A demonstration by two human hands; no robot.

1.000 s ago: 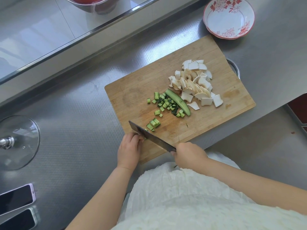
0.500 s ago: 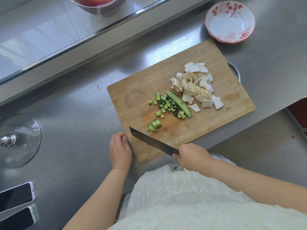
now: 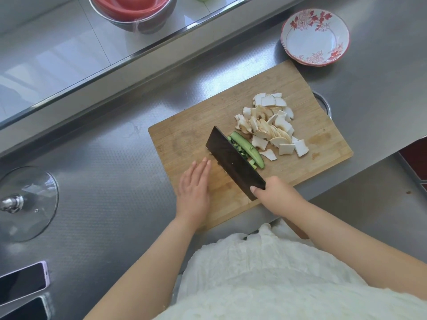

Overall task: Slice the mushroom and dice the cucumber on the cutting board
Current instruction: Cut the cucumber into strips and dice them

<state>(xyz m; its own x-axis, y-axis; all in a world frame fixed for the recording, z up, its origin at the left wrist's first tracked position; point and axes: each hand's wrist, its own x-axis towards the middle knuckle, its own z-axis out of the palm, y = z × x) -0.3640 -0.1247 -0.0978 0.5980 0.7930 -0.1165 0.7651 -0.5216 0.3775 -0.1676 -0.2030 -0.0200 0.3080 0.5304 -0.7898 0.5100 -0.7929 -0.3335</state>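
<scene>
A wooden cutting board (image 3: 184, 139) lies on the steel counter. White mushroom slices (image 3: 272, 125) are heaped on its right half. A green cucumber strip (image 3: 249, 151) lies beside them, with small diced bits along its left side, mostly hidden by the blade. My right hand (image 3: 275, 195) grips the handle of a dark cleaver (image 3: 233, 158), whose broad blade is tilted over the diced cucumber. My left hand (image 3: 196, 188) rests flat on the board's near-left part, fingers straight, just left of the blade.
A red-flowered white bowl (image 3: 315, 35) stands beyond the board. A steel bowl (image 3: 134, 12) with red contents sits on the raised ledge. A glass pot lid (image 3: 25, 202) lies at the left, two phones (image 3: 23, 282) near the front-left corner. The counter edge runs under the board's right end.
The cleaver has swept from the board's near edge up against the cucumber, gathering the scattered dice. My left hand moved from the board's edge onto the board and lies flat.
</scene>
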